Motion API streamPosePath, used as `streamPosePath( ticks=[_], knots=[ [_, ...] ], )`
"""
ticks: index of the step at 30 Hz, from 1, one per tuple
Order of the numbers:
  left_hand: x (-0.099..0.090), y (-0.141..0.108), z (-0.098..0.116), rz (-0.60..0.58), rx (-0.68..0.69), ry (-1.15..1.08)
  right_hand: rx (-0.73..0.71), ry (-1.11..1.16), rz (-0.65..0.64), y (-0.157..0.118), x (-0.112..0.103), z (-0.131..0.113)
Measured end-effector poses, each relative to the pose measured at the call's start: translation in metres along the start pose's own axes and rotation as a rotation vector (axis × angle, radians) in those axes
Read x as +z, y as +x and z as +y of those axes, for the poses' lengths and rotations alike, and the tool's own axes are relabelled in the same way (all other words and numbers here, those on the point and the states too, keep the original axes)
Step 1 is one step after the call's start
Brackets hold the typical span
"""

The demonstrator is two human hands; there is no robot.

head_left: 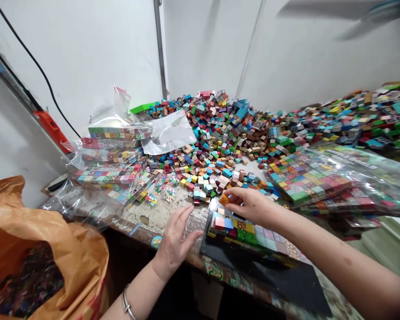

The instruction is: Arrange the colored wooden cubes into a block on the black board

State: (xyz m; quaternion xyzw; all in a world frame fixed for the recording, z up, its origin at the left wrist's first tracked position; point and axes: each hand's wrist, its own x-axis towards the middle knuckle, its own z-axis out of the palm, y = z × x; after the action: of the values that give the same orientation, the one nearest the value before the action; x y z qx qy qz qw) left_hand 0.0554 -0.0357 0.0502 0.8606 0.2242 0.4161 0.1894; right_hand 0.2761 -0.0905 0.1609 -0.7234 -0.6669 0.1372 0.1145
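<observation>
My right hand (250,205) pinches a small orange block (224,199) just above the back left corner of a block array. That array of coloured, patterned blocks (250,231) sits in rows on a black board (270,273) at the table's front edge. Left of the board, my left hand (175,238) hovers with its fingers pointing up and its thumb spread, holding nothing. Behind both hands lies a big heap of loose coloured blocks (220,129). Part of the array is hidden under my right hand and forearm.
Clear bags of packed blocks (110,175) are stacked at the left, and more bagged blocks (313,178) lie at the right. An orange sack (76,249) stands front left. A white plastic sheet (168,132) rests against the heap. Behind is a white wall.
</observation>
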Motion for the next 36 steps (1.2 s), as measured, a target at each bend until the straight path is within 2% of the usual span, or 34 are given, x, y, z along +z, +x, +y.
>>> streamPosePath(
  ticks=[3, 6, 11, 16, 21, 24, 27, 29, 32, 36],
  knots=[
    [0.002, 0.010, 0.022, -0.085, 0.068, -0.051, -0.043, 0.029, -0.001, -0.014, 0.002, -0.011],
    [0.010, 0.019, 0.033, -0.130, 0.087, -0.090, -0.107, 0.016, 0.024, -0.021, 0.006, -0.017],
    [0.020, 0.026, 0.029, -0.129, 0.076, -0.124, -0.206, 0.079, 0.073, -0.029, 0.009, -0.020],
    [0.021, 0.029, 0.028, -0.131, 0.110, -0.117, -0.263, 0.136, 0.113, -0.033, 0.015, -0.019],
    [0.014, 0.032, 0.035, -0.164, 0.228, 0.065, -0.240, 0.183, 0.177, -0.041, 0.019, -0.018],
    [0.010, 0.035, 0.037, -0.207, 0.291, 0.195, -0.172, 0.162, 0.204, -0.045, 0.013, -0.003],
    [0.008, 0.037, 0.038, -0.222, 0.334, 0.259, 0.006, 0.113, 0.244, -0.042, 0.002, 0.028],
    [0.007, 0.038, 0.038, -0.218, 0.343, 0.273, 0.114, 0.072, 0.190, -0.037, -0.001, 0.049],
    [0.007, 0.038, 0.039, -0.211, 0.340, 0.288, 0.160, 0.023, 0.060, -0.028, 0.003, 0.067],
    [0.007, 0.037, 0.042, -0.231, 0.332, 0.306, 0.153, -0.013, 0.037, -0.013, 0.022, 0.069]
  ],
)
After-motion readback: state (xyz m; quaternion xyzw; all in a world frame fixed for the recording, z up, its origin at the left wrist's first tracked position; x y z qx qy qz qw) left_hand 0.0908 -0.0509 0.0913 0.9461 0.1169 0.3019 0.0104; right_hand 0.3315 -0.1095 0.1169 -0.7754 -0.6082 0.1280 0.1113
